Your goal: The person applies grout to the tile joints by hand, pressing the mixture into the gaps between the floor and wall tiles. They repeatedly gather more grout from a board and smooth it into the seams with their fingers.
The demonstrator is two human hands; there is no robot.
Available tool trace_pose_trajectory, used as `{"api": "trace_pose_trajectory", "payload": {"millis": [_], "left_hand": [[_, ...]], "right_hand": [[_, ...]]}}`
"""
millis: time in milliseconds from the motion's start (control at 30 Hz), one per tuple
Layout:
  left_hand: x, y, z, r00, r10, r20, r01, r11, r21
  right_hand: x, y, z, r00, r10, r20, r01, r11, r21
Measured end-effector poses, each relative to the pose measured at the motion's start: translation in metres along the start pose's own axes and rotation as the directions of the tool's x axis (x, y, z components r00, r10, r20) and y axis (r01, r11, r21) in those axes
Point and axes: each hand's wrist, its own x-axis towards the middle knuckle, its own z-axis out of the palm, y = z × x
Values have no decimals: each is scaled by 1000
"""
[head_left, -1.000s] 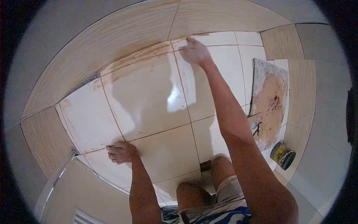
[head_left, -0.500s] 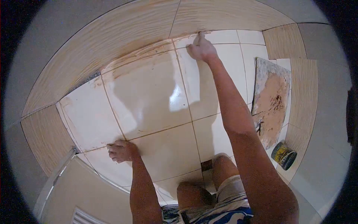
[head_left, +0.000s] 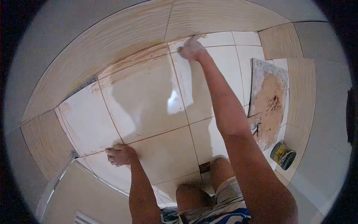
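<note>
My right hand [head_left: 192, 49] reaches to the far joint where the white floor tiles [head_left: 212, 71] meet the wood-patterned wall tiles [head_left: 216, 16]. Its fingers are bent down against that edge, and what they hold, if anything, is hidden. My left hand [head_left: 122, 155] rests on the floor at the left, over a tile joint, fingers spread a little and nothing visible in it. Reddish-brown paste [head_left: 141, 52] is smeared along the far edge and over nearby tiles. An unfilled dark gap [head_left: 84, 86] shows at the wall's foot on the left.
At the right lies a board [head_left: 270, 89] covered with reddish paste, with a tool [head_left: 254, 129] on its near edge. A black and yellow tub [head_left: 283, 156] sits beside it. A framed door [head_left: 74, 190] is at the lower left. A dark square [head_left: 205, 167] lies near my knees.
My right hand has moved a little left along the wall edge. The view has shifted slightly. My left hand stays planted on the floor.
</note>
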Motion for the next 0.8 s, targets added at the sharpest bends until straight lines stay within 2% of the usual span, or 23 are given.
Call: {"api": "trace_pose_trajectory", "payload": {"millis": [33, 100, 167, 200, 233, 267, 300, 333, 367, 400, 433, 467, 500, 533, 600, 633, 800], "left_hand": [[0, -1, 1, 1000, 3, 2, -3, 1000, -3], [1, -3, 4, 1000, 6, 0, -6, 1000, 6], [1, -3, 5, 1000, 4, -6, -4, 1000, 3], [1, -3, 5, 1000, 1, -12, -1, 1000, 3], [1, -5, 8, 1000, 2, -14, -2, 1000, 3], [2, -8, 12, 999, 19, -31, -19, 1000, 2], [3, -9, 13, 998, 33, -49, -33, 999, -1], [4, -7, 11, 998, 26, -53, -27, 1000, -4], [3, -5, 6, 999, 22, -33, -22, 1000, -1], [2, -3, 3, 1000, 19, -11, -19, 1000, 2], [1, -2, 3, 1000, 19, -15, -19, 1000, -1], [1, -3, 4, 1000, 21, -11, -21, 1000, 1], [1, -2, 1, 1000, 24, -8, -24, 1000, 5], [1, 0, -1, 1000, 25, -13, -24, 1000, 6], [-1, 4, -5, 1000, 16, -27, -16, 1000, -2], [-1, 3, -5, 999, 17, -29, -17, 1000, 0], [1, 0, 1, 997, 44, -69, -43, 999, 10]], "right_hand": [[28, 9, 19, 985, -160, 69, 169, 975, -144], [26, 2, 15, 939, -306, 156, 339, 900, -273], [-34, -25, -18, 962, -169, 214, 208, 963, -172], [-38, -22, -12, 979, -134, 157, 149, 985, -91], [-29, -10, -3, 978, -135, 157, 150, 985, -88], [-21, 7, 3, 957, -288, -23, 288, 958, -18], [-13, 23, 8, 884, -418, -211, 432, 902, 24], [-9, 41, 7, 880, -425, -213, 439, 898, 24], [-10, 59, 5, 848, -529, -23, 310, 462, 831], [-18, 61, 4, 785, -620, -12, 75, 76, 994], [-32, 56, -1, 711, -703, -1, -259, -262, 930], [-48, 49, 0, 858, -512, -44, -181, -382, 906], [-59, 42, 0, 955, -288, -71, -79, -478, 875], [-56, 42, 4, 955, -289, -72, -81, -483, 872], [-53, 42, 10, 894, -406, -189, -130, -640, 758], [-51, 41, 12, 895, -405, -188, -131, -642, 756], [-36, 29, 13, 956, -242, -165, -66, -727, 683]]}}
